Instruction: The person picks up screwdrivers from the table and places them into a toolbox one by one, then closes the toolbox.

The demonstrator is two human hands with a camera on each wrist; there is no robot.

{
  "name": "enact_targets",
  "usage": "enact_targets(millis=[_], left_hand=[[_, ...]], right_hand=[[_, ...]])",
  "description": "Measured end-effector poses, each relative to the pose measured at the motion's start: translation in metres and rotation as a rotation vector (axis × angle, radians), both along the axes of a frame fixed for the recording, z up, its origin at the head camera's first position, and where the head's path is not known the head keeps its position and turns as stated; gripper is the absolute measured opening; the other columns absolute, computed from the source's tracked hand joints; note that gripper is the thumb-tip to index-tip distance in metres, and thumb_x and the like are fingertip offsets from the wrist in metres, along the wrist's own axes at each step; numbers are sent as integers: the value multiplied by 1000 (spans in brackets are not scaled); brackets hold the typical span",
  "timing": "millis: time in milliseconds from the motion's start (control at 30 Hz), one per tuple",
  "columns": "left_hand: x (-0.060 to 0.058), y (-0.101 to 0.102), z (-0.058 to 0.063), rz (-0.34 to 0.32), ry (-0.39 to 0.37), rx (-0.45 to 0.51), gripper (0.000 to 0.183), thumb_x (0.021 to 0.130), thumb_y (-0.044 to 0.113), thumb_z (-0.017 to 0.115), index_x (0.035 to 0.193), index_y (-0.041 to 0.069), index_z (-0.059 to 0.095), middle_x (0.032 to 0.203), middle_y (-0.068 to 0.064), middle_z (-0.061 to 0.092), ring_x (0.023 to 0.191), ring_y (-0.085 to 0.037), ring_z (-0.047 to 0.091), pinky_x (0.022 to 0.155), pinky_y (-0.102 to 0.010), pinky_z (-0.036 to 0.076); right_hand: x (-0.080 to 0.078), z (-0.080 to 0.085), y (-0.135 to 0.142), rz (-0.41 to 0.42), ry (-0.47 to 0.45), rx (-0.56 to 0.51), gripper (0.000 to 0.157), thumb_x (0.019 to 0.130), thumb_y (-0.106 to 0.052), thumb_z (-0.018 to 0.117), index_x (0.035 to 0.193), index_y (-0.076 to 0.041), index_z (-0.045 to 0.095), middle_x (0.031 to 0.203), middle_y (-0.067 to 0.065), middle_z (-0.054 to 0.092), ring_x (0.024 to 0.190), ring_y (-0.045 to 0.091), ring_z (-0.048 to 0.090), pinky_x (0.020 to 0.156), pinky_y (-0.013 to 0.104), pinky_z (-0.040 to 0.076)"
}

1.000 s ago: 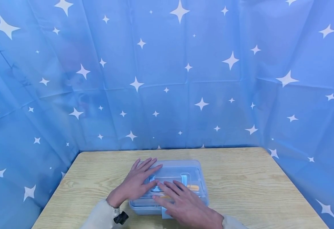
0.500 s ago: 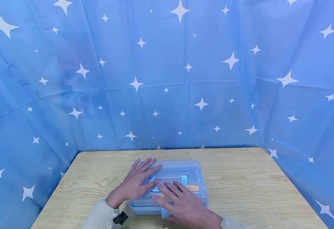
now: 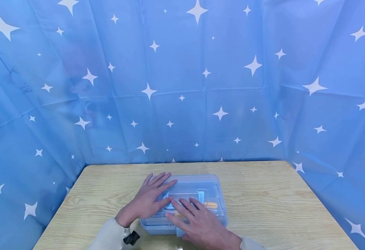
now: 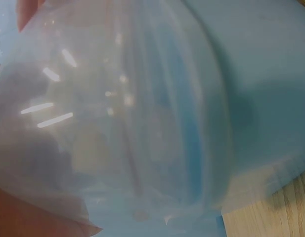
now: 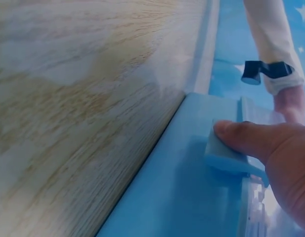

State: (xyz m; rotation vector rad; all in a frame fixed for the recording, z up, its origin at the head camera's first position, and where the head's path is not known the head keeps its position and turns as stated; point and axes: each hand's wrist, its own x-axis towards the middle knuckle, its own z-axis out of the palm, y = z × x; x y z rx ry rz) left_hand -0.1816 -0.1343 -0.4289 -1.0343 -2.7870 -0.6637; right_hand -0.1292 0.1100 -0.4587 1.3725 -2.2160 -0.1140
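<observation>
A light blue plastic storage box [image 3: 158, 230] with a clear lid [image 3: 195, 179] sits on the table, lid down. My left hand [image 3: 147, 199] lies spread over the lid's left part, fingers straight. On the front right part of the lid rests my right hand [image 3: 202, 224], its fingers extended. The right wrist view shows that hand's thumb [image 5: 246, 138] against the blue latch [image 5: 224, 153] at the box's front. Through the lid, light blue pieces [image 3: 201, 197] and an orange item [image 3: 211, 205] show; their kind cannot be told. Lid and box side fill the blurry left wrist view.
The wooden table [image 3: 270, 198] extends to both sides of the box and behind it. A blue curtain [image 3: 182, 114] with white stars hangs behind the table and along its sides. A black band [image 3: 131, 238] is on the left wrist.
Both hands stay on the box almost unmoved; the right hand has shifted very slightly left. The head view has moved a little.
</observation>
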Motion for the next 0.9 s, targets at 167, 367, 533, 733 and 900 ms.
enact_targets(millis=[167, 367, 533, 733, 900], left_hand=[[0, 0, 1, -1, 3, -4, 53, 101, 42, 51, 151, 24, 43, 161, -4, 31, 149, -32, 25, 117, -66, 9], [1, 0, 1, -3, 6, -3, 53, 101, 42, 51, 151, 24, 43, 161, -5, 31, 149, -32, 25, 117, -67, 9], [0, 0, 1, -5, 8, 1, 53, 101, 42, 51, 151, 24, 43, 160, -5, 31, 149, -33, 25, 117, -67, 10], [0, 0, 0, -2, 9, -4, 53, 101, 41, 52, 151, 24, 43, 161, -5, 31, 149, -32, 25, 117, -67, 10], [-1, 0, 1, -4, 1, -13, 53, 101, 41, 52, 151, 24, 42, 161, -4, 30, 149, -32, 24, 117, -66, 9]], right_hand=[[0, 0, -1, -10, 22, 12, 105, 73, -63, 78, 155, -22, 29, 154, 9, 40, 131, 23, 51, 102, 40, 49], [0, -2, -2, -8, 56, 13, 106, 72, -64, 78, 155, -20, 30, 153, 9, 41, 131, 23, 50, 100, 39, 49], [0, -3, -3, -4, 72, 0, 108, 70, -64, 80, 154, -19, 31, 152, 8, 42, 129, 23, 50, 99, 39, 49], [-1, -6, -5, 9, 98, -46, 104, 70, -56, 84, 153, -17, 34, 150, 8, 44, 125, 23, 53, 95, 38, 51], [0, -4, -3, 4, 75, -41, 112, 68, -61, 84, 155, -17, 29, 152, 8, 42, 128, 23, 52, 96, 39, 50]])
